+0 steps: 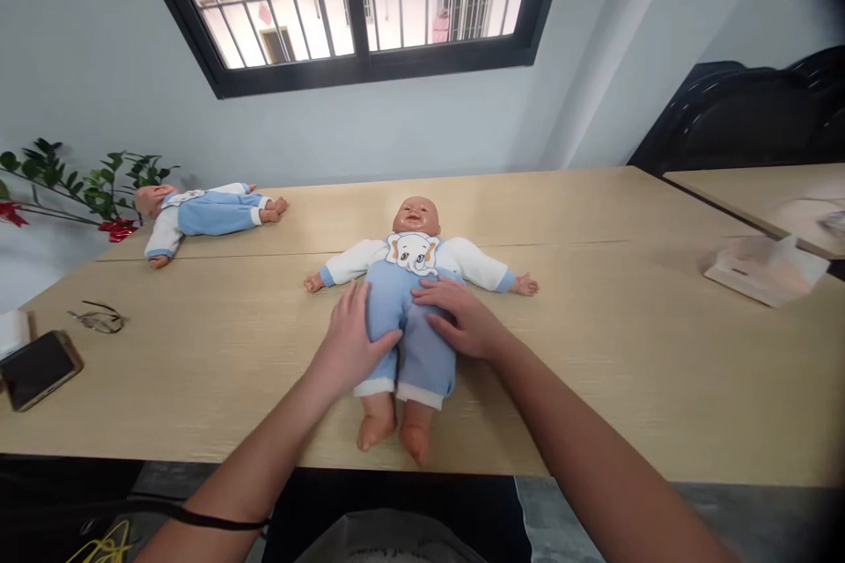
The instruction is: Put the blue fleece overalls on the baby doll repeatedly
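Note:
A baby doll (417,343) in a blue and white outfit with an elephant bib lies on its back, arms spread and bare feet towards me. Along the doll's side at the left hip rests my left hand (353,336), its thumb stretched over the thigh. My right hand (466,317) lies on the doll's belly and hip at the right, fingers extended across the blue cloth. Both hands touch the doll without wrapping round it.
The doll is on a wooden table (594,352). A second baby doll (215,213) lies at the back left by a leafy plant (99,185). Glasses (99,318) and a phone (40,369) are at the left; a tissue pack (766,268) sits at the right.

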